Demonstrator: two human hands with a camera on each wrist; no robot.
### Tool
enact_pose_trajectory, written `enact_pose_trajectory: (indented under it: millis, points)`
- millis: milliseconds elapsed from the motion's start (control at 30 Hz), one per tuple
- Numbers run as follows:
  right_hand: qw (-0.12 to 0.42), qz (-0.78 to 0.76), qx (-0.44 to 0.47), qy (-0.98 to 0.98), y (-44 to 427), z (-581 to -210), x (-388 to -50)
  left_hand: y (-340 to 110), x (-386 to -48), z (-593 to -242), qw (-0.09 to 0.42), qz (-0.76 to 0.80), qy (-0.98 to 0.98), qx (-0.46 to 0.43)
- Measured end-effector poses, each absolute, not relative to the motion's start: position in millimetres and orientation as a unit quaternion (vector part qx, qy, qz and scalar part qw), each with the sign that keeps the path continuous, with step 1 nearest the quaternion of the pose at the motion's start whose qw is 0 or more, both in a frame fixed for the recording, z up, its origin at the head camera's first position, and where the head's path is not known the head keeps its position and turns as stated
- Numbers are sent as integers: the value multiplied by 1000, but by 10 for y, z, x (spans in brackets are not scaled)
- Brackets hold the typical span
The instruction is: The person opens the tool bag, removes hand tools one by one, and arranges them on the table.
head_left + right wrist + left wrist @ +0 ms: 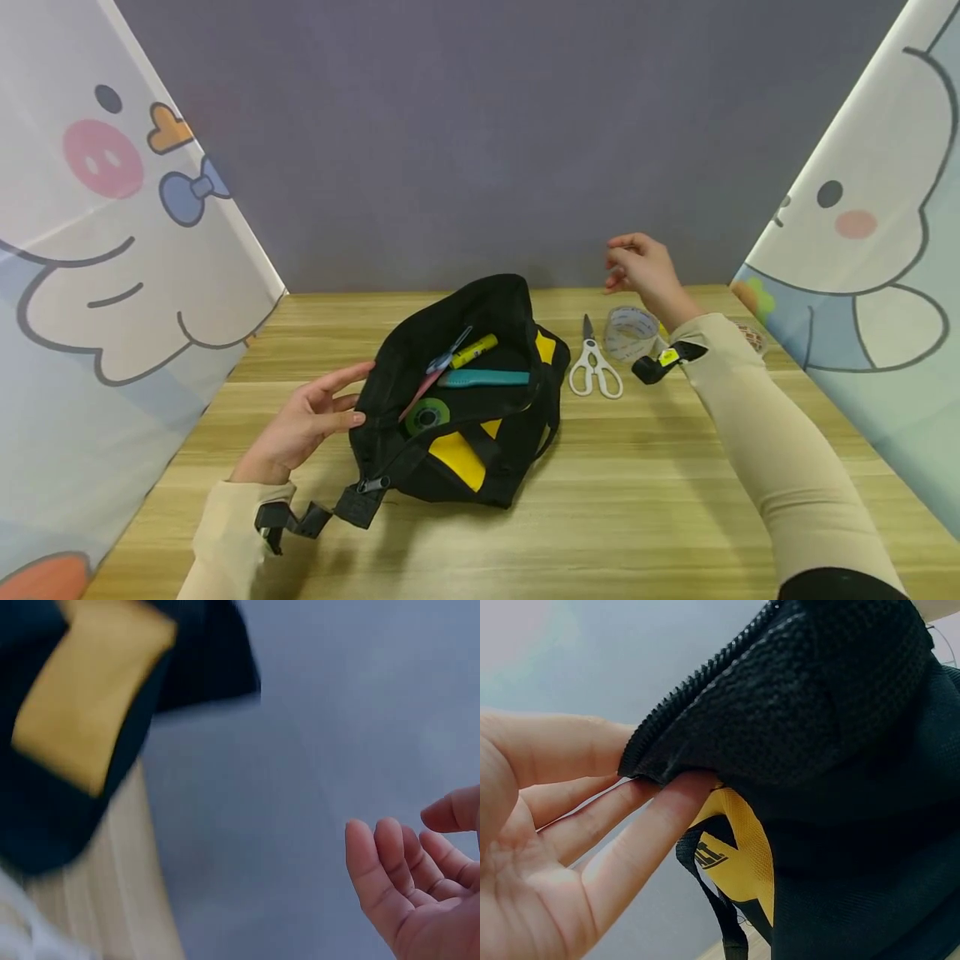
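A black and yellow zippered tool bag [504, 302] stands unzipped on the table. My left hand [300, 427] pinches its left rim; the left wrist view shows the thumb and fingers on either side of the zipper edge [697, 682]. Inside lie a teal utility knife [483, 378], a yellow tube-like item [474, 352], a blue-handled tool [441, 362] with a pink part, and a green roll [427, 415]. My right hand [643, 268] hovers above the table's back right, fingers loosely bent and holding nothing. Beneath and left of it are white-handled scissors [592, 360] and a clear tape roll [632, 333].
A brownish roll [750, 337] shows partly behind the right sleeve. Something yellow next to the clear tape is mostly hidden. A grey panel [480, 150] rises at the table's back edge, and cartoon-printed sheets [862, 275] flank both sides.
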State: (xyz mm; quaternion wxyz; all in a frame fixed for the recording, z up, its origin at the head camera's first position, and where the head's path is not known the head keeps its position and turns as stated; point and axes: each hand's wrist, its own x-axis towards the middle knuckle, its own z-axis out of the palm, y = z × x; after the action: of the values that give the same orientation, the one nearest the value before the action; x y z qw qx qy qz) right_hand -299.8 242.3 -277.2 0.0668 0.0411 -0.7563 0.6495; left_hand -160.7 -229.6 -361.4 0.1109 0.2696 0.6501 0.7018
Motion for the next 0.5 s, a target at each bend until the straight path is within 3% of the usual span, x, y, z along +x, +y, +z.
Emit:
enact_pose_trajectory:
  millis: [300,500]
  points:
    - [9,727,107,-679,1509,-2566,-3002,-2294,-1600,-3609,108,703,645,279]
    - [-15,765,105,-635,987,-2574,-3025,-2294,-1598,-3606,114,704,642,281]
